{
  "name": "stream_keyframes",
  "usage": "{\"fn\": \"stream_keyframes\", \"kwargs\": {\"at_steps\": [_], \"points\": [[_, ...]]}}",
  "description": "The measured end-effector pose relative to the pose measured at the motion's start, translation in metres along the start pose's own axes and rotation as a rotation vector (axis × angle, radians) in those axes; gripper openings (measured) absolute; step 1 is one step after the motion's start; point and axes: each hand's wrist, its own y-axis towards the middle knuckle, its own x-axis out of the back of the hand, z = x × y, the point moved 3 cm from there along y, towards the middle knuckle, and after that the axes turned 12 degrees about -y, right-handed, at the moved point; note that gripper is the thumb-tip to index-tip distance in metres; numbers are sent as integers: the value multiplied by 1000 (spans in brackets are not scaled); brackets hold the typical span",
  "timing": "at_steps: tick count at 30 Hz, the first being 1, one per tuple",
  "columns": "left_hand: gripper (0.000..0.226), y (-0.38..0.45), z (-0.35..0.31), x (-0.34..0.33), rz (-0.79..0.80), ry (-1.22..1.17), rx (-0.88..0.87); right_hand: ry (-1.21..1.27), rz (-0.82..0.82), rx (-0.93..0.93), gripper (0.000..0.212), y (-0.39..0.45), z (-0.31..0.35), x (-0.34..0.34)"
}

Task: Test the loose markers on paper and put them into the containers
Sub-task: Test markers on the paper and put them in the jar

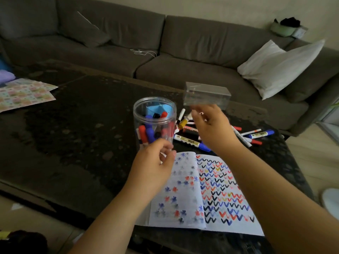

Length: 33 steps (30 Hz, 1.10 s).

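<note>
Left hand [156, 162] loosely curled, grasping nothing certain (blurred), just before jar [155, 121] of markers. Right hand [211, 125] raised over loose markers [187, 140], fingers at clear box [206, 95]; grip unclear. Paper [220, 189] beneath wrists on bench [73, 134]. Between markers, probably; next: picking one, uncapping.

Head camera looks forward and down, close over the table [77, 125].

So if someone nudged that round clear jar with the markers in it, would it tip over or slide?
The clear jar looks tall for its base, so a push near the rim would probably tip it. The markers filling its lower part likely add weight down low, which should steady it somewhat. On the dark table, a low push would probably slide it instead.
</note>
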Motion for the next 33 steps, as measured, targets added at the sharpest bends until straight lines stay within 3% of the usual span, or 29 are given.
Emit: {"fn": "stream_keyframes", "kwargs": {"at_steps": [6, 13, 24, 28, 33], "points": [[6, 5, 5, -22, 101, 29, 20, -147, 249, -293, 32, -37, -85, -22], [9, 12, 5, -41, 145, 24, 35, -429, 367, -196, 42, -14, -102, -61], [10, 7, 3, -34, 149, 55, 20, -699, 393, -166, 31, -1, -102, -74], [11, 2, -2, -34, 154, 48, 9, -442, 363, -238, 15, -8, -89, -44], [9, -6, -10, -37, 162, 14, 4, 39, 121, -376, 8, -46, -71, 12]]}}
